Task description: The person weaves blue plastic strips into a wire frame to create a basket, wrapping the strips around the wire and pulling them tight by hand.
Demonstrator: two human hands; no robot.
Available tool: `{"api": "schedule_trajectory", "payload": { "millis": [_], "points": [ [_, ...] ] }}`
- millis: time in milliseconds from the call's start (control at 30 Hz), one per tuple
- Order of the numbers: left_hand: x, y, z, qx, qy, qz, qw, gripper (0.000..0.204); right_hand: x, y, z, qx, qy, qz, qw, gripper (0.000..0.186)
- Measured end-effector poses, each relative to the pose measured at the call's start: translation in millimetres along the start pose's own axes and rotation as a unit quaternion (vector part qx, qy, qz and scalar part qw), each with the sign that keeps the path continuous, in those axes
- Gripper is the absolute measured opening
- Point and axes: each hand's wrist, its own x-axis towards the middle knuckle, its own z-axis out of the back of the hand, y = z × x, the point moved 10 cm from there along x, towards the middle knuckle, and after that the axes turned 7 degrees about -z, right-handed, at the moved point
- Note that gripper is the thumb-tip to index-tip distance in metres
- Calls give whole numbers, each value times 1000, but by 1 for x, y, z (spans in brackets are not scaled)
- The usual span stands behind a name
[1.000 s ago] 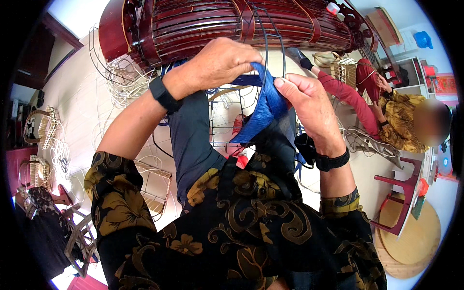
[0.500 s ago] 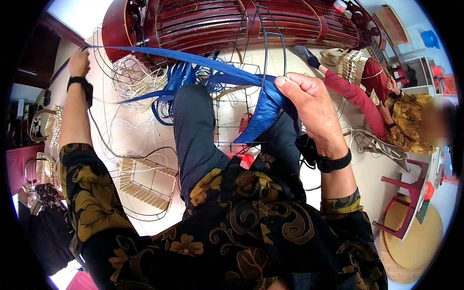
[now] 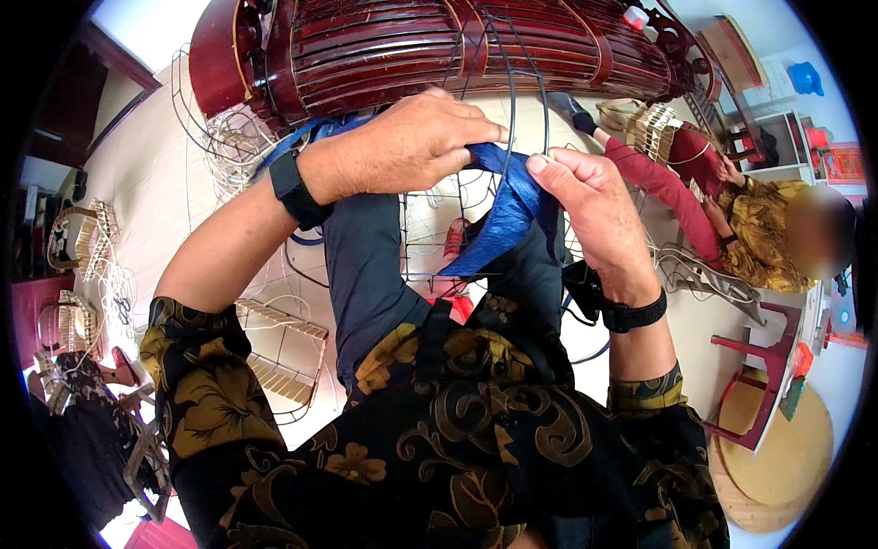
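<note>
Between my knees stands a black wire frame [image 3: 525, 74]. Flat blue strip is wrapped closely over one corner of it, forming a blue woven panel [image 3: 498, 229] that tapers toward me. My right hand [image 3: 593, 197] is closed on the panel's upper right edge, thumb on top, beside a frame rod. Close on its left, my left hand [image 3: 425, 137] pinches the blue strip [image 3: 485, 156], fingertips near the rod. More blue strip [image 3: 306, 133] lies behind my left wrist, mostly hidden by the forearm.
A dark red slatted wooden bench [image 3: 384, 46] spans the far side. Pale cord [image 3: 229, 146] lies tangled on the floor at left, and a partly wrapped frame [image 3: 288, 352] lies near my left knee. At right another person [image 3: 672, 188] sits handling a beige woven piece.
My left hand has come from the far left, where it held the blue strip stretched out, to beside my right hand. The right hand stays nearly in place, gripping the panel.
</note>
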Motion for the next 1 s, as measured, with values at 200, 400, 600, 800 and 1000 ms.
{"api": "schedule_trajectory", "payload": {
  "millis": [200,400,600,800,1000],
  "points": [
    [16,-20,22,124,-74,-75,987,28,3,3,3,-12,7,-1,1000,36],
    [15,8,22,292,-97,-145,940,31,2,1,3,-9,0,-26,1000,34],
    [-156,232,140,386,-76,325,860,28,-4,-8,12,-5,-20,-56,998,33],
    [-502,288,278,406,33,646,646,42,8,0,-3,65,27,-32,997,33],
    [-156,165,114,152,-29,246,957,70,3,-2,0,25,13,-29,999,33]
  ]
}}
